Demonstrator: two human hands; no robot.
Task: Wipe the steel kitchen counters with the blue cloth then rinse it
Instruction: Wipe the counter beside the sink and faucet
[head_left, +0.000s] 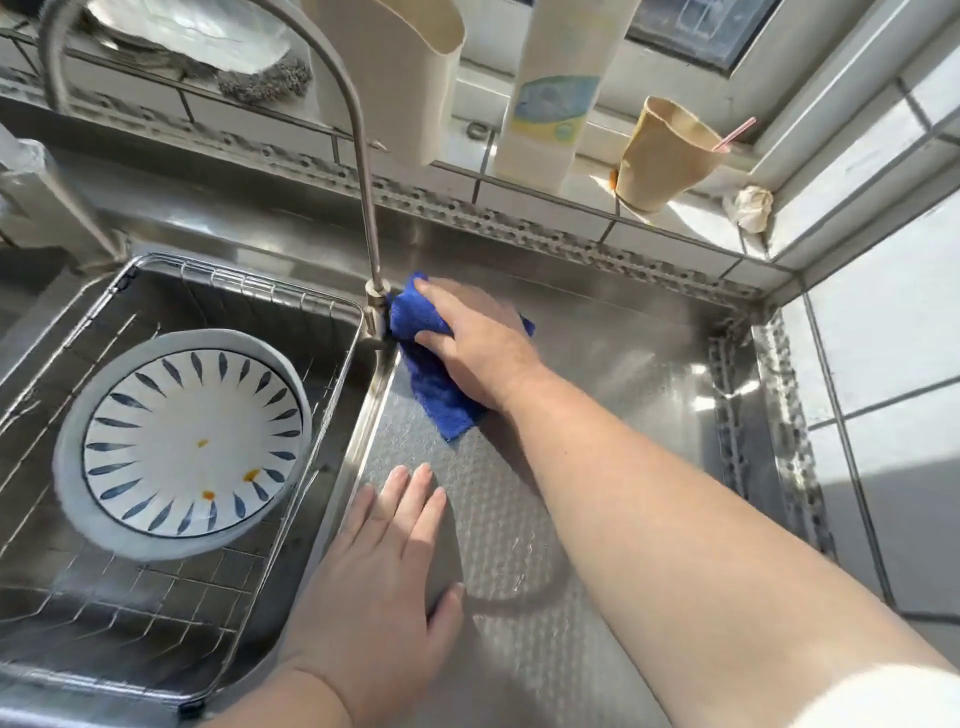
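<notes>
The blue cloth (423, 358) lies bunched on the steel counter (623, 395), right against the base of the thin curved tap (375, 306). My right hand (478, 348) presses down on the cloth with fingers spread flat over it, and most of the cloth is hidden under the palm. Nearer to me, my left hand (387, 566) rests flat on the textured counter beside the sink edge, fingers straight and holding nothing.
Left of the counter, the sink (332, 260) holds a wire basket (218, 582) with a blue-patterned plate (192, 441) carrying orange specks. On the tiled sill behind stand a white bottle (550, 104), a beige cup (665, 156) and a cream container (400, 78). Tiled walls close the right side.
</notes>
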